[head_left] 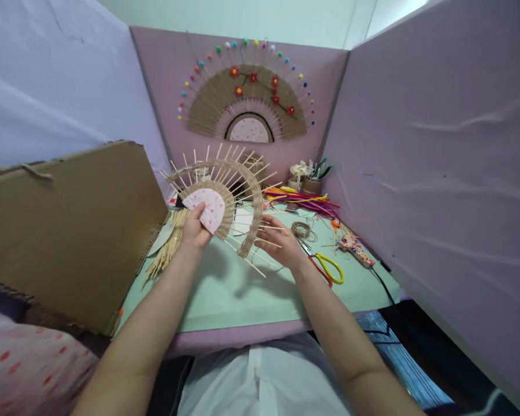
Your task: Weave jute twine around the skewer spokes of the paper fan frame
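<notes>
My left hand [196, 229] is closed on the pink dotted centre of a half-made fan [225, 196] of wooden sticks wound with jute cord, and holds it upright above the table. My right hand [279, 241] reaches to the fan's right edge, with its fingers apart among the stick ends and touching the outer jute band. A thin jute thread trails from the fan down to the pale green table [242, 294].
A finished fan [248, 104] with red flowers and coloured beads hangs on the back wall. A large cardboard sheet [65, 231] leans at the left. A stick bundle [169, 251], a jute roll [301, 229], yellow scissors [329, 267], pipe cleaners [303, 201] and a glue gun [355, 248] lie about.
</notes>
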### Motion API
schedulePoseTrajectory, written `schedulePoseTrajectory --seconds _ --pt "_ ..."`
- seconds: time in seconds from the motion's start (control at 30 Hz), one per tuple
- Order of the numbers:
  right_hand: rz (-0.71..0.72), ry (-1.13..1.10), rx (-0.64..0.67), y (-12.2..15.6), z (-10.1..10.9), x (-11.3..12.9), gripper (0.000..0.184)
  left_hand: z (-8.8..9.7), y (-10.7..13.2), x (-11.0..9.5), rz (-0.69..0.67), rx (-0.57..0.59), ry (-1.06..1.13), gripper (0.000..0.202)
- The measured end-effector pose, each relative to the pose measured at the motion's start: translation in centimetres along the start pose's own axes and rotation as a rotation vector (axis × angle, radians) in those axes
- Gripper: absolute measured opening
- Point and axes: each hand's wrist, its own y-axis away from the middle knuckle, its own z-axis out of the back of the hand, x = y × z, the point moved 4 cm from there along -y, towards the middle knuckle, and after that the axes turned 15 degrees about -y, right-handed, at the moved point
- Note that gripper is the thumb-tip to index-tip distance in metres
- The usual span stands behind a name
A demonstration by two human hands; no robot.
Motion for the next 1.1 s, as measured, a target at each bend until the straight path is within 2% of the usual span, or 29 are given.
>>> schedulePoseTrajectory --seconds 0.13,0.27,0.5,0.63,0.77,0.87,1.0,1.1 --pt "0.093 0.029 -0.137 -0.3 2.6 -1.7 0.037 1.4 -1.4 1.8 0.021 -0.041 -0.014 0.032" --pt "0.16 0.19 -0.206 0.0 3.9 -2.6 0.03 2.8 -2.1 3.0 0.066 -0.081 -0.014 0.034" --pt "0.078 0.563 -0.268 0.4 5.2 -2.5 0.035 4.3 -2.9 3.1 0.046 -0.14 0.007 0.038" --pt "-0.008 0.665 -0.306 0.6 5.8 -2.3 0.039 4.7 -3.3 3.2 0.022 -0.16 -0.012 0.036" --pt "-0.016 0.782 -0.273 1.0 5.8 -1.9 0.038 5.0 -3.5 3.3 0.028 -0.183 -0.02 0.035" --pt "0.068 0.898 -0.265 1.2 5.6 -1.6 0.034 5.2 -3.6 3.3 0.023 -0.208 -0.018 0.036" --pt "0.28 1.062 -0.314 1.6 5.3 -1.3 0.028 5.4 -3.6 3.2 -0.021 -0.22 -0.035 0.037" --pt "0.338 1.115 -0.279 1.9 4.8 -1.5 0.024 5.4 -3.5 3.2 -0.049 -0.232 -0.039 0.036"
